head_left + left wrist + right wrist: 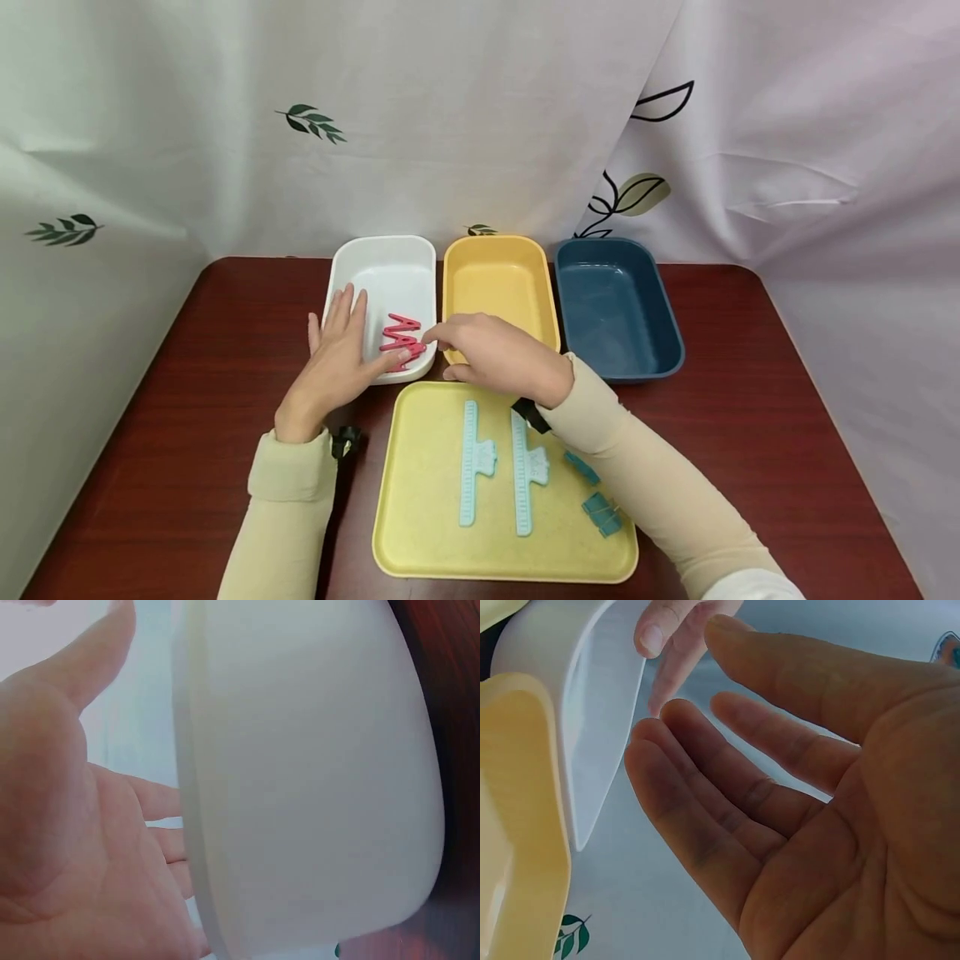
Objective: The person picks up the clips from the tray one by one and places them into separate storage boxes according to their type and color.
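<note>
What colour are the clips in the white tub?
The clips are pink-red, clearest in the head view.

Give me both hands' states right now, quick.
Left hand: open, fingers straight, resting on the white bin.
Right hand: open, empty, fingertips at the pink clothespins.

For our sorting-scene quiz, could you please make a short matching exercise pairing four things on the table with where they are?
Things:
1. pink clips
2. light blue strips
3. blue bin
4. left hand

Places:
a. farthest right of the three bins
b. on the yellow tray
c. inside the white bin
d. resting on the white bin's near left edge

Pairs: 1-c, 2-b, 3-a, 4-d
</note>
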A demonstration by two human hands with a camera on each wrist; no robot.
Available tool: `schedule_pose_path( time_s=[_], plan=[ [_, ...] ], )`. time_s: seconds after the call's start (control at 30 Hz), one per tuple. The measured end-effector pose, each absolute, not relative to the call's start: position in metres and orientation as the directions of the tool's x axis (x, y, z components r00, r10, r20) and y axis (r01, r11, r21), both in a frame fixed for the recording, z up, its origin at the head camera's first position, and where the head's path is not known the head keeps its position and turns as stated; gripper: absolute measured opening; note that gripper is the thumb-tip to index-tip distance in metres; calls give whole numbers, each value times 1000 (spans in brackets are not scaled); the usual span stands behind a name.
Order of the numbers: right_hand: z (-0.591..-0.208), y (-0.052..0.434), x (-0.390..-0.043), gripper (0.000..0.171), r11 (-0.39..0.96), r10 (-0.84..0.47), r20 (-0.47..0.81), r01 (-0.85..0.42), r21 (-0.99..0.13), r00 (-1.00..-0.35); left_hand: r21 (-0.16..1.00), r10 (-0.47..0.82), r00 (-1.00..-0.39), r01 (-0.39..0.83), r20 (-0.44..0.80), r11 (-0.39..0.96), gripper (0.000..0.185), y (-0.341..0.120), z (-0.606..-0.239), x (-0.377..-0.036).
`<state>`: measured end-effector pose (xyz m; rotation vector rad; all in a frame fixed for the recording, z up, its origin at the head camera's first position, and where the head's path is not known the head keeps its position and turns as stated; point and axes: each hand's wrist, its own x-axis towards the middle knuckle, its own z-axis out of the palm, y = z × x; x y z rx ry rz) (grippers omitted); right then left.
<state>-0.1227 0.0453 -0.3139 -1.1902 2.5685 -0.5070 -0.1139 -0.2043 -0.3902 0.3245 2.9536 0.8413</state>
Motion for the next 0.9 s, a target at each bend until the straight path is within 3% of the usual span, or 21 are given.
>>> schedule_pose_path(
  time_s=[0.4, 0.6, 0.9],
  plan=[
    [-332, 58, -106, 40, 572, -796, -75, -706, -417, -601, 514, 280, -960, 245, 10, 822, 107, -185, -384, -115],
    [-342, 65, -100, 42, 573, -798, -120, -685, -450, -590, 520, 345, -939, 302, 16, 799, 104, -171, -385, -118],
    [-357, 68, -92, 47, 600, -795, -205, -691, -402, -571, 520, 413, -911, 359, 14, 775, 102, -156, -387, -122]
  ],
)
